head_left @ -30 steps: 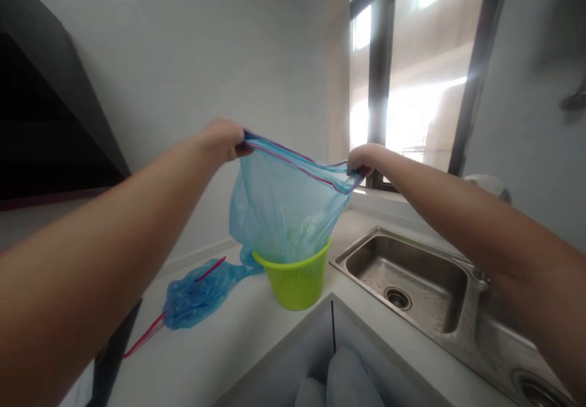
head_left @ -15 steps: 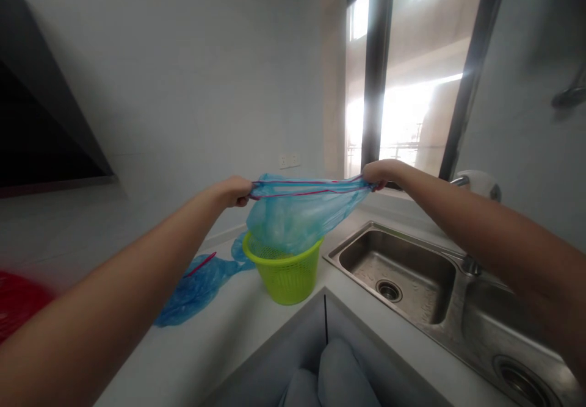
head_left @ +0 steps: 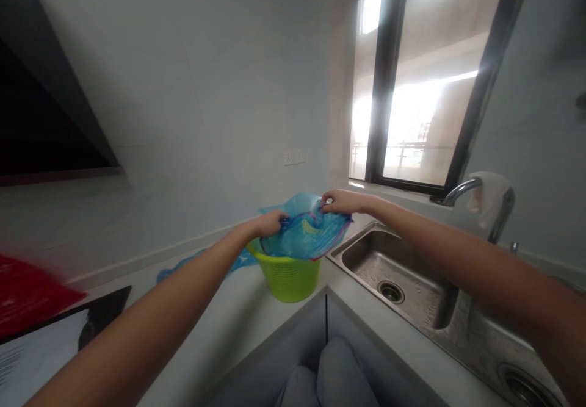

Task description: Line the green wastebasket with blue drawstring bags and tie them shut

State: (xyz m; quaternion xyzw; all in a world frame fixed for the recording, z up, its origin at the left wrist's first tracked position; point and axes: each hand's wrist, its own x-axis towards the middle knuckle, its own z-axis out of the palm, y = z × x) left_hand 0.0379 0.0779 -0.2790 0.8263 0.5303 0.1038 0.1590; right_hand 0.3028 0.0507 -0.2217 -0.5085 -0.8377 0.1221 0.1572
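Note:
A translucent blue plastic bag (head_left: 297, 245) with a pink drawstring edge lies over the mouth of a lime-green mesh basket (head_left: 290, 279). The basket stands upright on the white counter. At the bag's left part, my left hand (head_left: 273, 223) is closed on the plastic. My right hand (head_left: 339, 201) pinches the bag's edge on the far right side, thumb and finger together. The inside of the basket is mostly hidden by the bag.
Another blue plastic bag (head_left: 242, 262) lies behind my left forearm. A double steel sink (head_left: 389, 260) with a faucet (head_left: 462, 188) is at right. Red plastic (head_left: 32, 297) and a black-edged panel with a white sheet (head_left: 41, 355) are at left. A window (head_left: 425, 102) stands above the counter.
Both hands have come closer together and down toward the basket. The bag's opening, stretched taut between them before, is now slack and spread over the basket. The view has shifted slightly.

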